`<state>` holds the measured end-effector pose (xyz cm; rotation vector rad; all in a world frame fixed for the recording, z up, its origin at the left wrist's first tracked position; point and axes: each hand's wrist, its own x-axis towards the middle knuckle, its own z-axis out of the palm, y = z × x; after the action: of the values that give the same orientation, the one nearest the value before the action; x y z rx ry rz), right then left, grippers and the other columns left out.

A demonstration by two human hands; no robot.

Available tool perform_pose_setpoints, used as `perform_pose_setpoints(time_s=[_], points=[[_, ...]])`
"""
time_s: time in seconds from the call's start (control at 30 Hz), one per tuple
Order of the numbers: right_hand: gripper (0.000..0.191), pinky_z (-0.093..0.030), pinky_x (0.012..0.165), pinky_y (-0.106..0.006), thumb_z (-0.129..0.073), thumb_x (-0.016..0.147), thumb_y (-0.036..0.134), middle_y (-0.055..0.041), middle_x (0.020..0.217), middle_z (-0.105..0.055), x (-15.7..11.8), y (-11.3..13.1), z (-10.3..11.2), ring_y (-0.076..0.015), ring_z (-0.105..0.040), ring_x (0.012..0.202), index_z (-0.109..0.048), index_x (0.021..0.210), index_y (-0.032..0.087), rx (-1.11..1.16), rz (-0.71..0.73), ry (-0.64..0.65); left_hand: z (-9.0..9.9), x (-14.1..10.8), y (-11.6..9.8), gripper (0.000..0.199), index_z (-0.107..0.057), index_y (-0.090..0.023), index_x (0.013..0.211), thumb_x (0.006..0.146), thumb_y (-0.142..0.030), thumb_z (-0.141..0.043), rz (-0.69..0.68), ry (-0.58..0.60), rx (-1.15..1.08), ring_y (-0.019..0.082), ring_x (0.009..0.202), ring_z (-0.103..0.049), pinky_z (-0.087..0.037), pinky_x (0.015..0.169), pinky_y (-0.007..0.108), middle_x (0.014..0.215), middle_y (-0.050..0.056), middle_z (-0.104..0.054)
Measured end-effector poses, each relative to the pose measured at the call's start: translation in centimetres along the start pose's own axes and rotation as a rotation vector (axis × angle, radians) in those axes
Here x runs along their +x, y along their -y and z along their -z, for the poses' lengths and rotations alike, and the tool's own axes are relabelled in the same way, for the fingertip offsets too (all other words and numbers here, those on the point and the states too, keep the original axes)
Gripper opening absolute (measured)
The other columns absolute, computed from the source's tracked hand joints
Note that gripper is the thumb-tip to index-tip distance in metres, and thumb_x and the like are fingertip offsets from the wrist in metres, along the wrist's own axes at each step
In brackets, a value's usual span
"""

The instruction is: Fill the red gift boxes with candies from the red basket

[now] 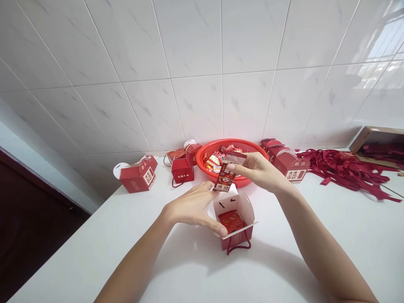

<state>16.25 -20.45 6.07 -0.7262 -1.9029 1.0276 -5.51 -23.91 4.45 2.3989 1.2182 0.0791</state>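
An open red gift box [238, 240] with a white inside and a red cord handle stands on the white table in front of me. Inside it lies a red packet [231, 220] with gold markings. My left hand [198, 208] spans the box's left side, its thumb on the near flap and its other fingers toward the back edge. Pinched in my right hand [252, 168], above the back of the box, is a dark red printed snack packet [226, 176] with a serrated, striped top end. Behind both hands sits a red plastic basket [241, 182] of wrapped sweets.
Closed red boxes stand at the left [134, 179] and right [293, 170] of the basket. A small red box [183, 169] with a cord and red pouches is left of it. Dark red ribbons [341, 168] and a cardboard box [368, 136] lie far right. A tiled wall [195, 109] bounds the back.
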Motion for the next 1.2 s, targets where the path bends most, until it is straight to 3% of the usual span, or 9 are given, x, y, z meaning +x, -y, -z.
perform_pose_setpoints(time_s=[0.13, 0.33, 0.43, 0.57, 0.67, 0.83, 1.03, 1.2], points=[[0.042, -0.05, 0.059, -0.032, -0.068, 0.082, 0.061, -0.0019, 0.068, -0.064, -0.1, 0.0, 0.0, -0.0199, -0.062, 0.07, -0.069, 0.079, 0.019, -0.004, -0.031, 0.023, 0.1, 0.1, 0.2, 0.084, -0.059, -0.03, 0.133, 0.062, -0.071, -0.077, -0.034, -0.021, -0.029, 0.037, 0.12, -0.055, -0.05, 0.091, 0.042, 0.134, 0.01, -0.057], [0.04, -0.044, 0.049, -0.028, -0.071, 0.083, 0.054, 0.0028, 0.048, -0.053, -0.3, 0.2, 1.0, -0.0129, -0.052, 0.048, -0.063, 0.065, 0.018, -0.006, -0.035, -0.009, 0.6, -0.1, 0.5, 0.068, -0.058, -0.034, 0.136, 0.079, -0.069, -0.065, -0.054, -0.105, -0.1, 0.032, 0.124, -0.056, -0.049, 0.096, 0.039, 0.137, 0.006, -0.059], [0.036, -0.051, 0.051, -0.03, -0.074, 0.08, 0.052, 0.0002, 0.051, -0.062, -0.5, 0.5, 1.4, -0.0163, -0.06, 0.049, -0.067, 0.069, 0.019, 0.046, -0.076, 0.004, 0.7, -0.2, 0.6, 0.063, -0.061, -0.035, 0.135, 0.082, -0.068, -0.063, -0.037, -0.131, -0.148, 0.03, 0.123, -0.058, -0.049, 0.097, 0.038, 0.138, 0.004, -0.059], [0.035, -0.059, 0.059, -0.034, -0.078, 0.076, 0.052, -0.0053, 0.069, -0.075, -0.5, 0.8, 1.3, -0.0211, -0.071, 0.061, -0.074, 0.078, 0.017, 0.147, -0.117, 0.069, 0.7, 0.0, 0.4, 0.055, -0.066, -0.03, 0.127, 0.085, -0.064, -0.062, -0.037, -0.207, -0.205, 0.028, 0.123, -0.058, -0.047, 0.101, 0.038, 0.133, 0.004, -0.064], [0.038, -0.061, 0.066, -0.034, -0.075, 0.079, 0.054, -0.007, 0.075, -0.077, -0.5, 0.8, 1.2, -0.0218, -0.073, 0.068, -0.075, 0.078, 0.016, 0.153, -0.117, 0.111, 0.7, 0.2, -0.3, 0.04, -0.069, -0.027, 0.12, 0.092, -0.054, -0.058, -0.111, -0.25, -0.276, 0.024, 0.12, -0.06, -0.048, 0.102, 0.035, 0.127, 0.003, -0.068], [0.054, -0.06, 0.062, -0.031, -0.059, 0.088, 0.063, -0.0088, 0.068, -0.075, -0.4, 0.7, 1.1, -0.0195, -0.072, 0.061, -0.074, 0.074, 0.013, 0.153, -0.13, 0.151, 0.7, 0.4, -0.7, 0.03, -0.073, -0.024, 0.11, 0.096, -0.045, -0.055, -0.217, -0.259, -0.335, 0.023, 0.109, -0.064, -0.05, 0.096, 0.034, 0.114, 0.003, -0.073], [0.052, -0.055, 0.052, -0.026, -0.064, 0.085, 0.062, -0.0054, 0.064, -0.07, -0.1, 0.0, 0.8, -0.0143, -0.065, 0.051, -0.068, 0.069, 0.013, 0.222, -0.154, 0.152, 0.4, 0.6, 0.0, 0.034, -0.074, -0.021, 0.094, 0.095, -0.049, -0.056, -0.222, -0.299, -0.253, 0.024, 0.096, -0.064, -0.051, 0.085, 0.034, 0.091, 0.004, -0.071], [0.039, -0.046, 0.043, -0.023, -0.077, 0.077, 0.052, 0.0026, 0.065, -0.063, 0.1, -0.4, 0.0, -0.0111, -0.057, 0.047, -0.066, 0.093, 0.019, 0.25, -0.152, 0.018, 0.3, 0.9, -0.1, 0.031, -0.073, -0.021, 0.089, 0.097, -0.044, -0.054, -0.221, -0.395, -0.178, 0.021, 0.091, -0.062, -0.049, 0.082, 0.033, 0.087, 0.004, -0.068]])
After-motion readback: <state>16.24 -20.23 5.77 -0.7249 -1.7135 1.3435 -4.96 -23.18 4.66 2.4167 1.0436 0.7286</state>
